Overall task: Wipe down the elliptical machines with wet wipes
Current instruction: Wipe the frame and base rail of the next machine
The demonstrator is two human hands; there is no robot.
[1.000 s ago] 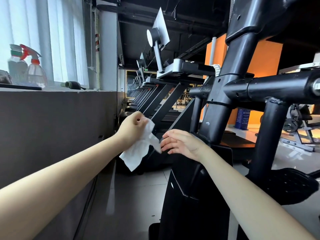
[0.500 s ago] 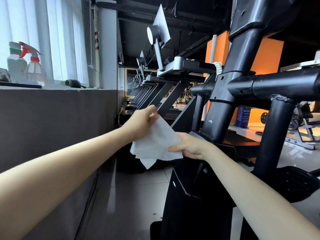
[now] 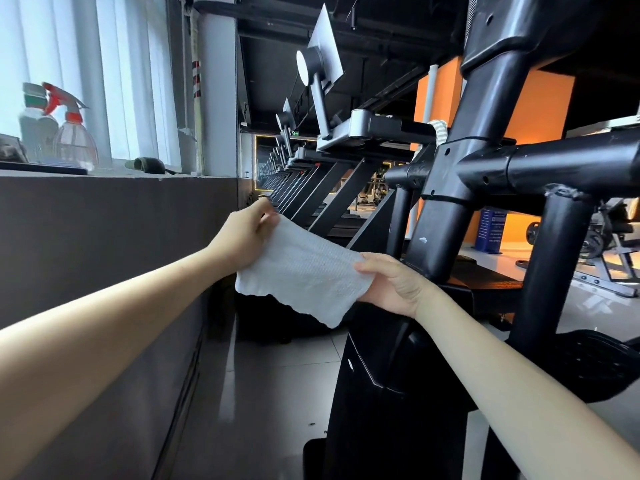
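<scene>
Wet wipe [image 3: 304, 271] pinched between left hand [image 3: 242, 239] and right hand [image 3: 394, 287]; blue sign [image 3: 491, 230] illegible.

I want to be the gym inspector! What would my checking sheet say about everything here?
Surface: elliptical machine, black frame, with a small white speck on its upright.
Job's things: wet wipe, white, stretched open in the air between both hands.
Clutter: spray bottle and a second bottle on the window ledge.
Hands: left hand pinches the wipe's upper corner; right hand holds the opposite edge.
Cables: perhaps a short cord from a dark object on the ledge.
Surroundings: row of treadmills, tiled floor, orange wall.
</scene>
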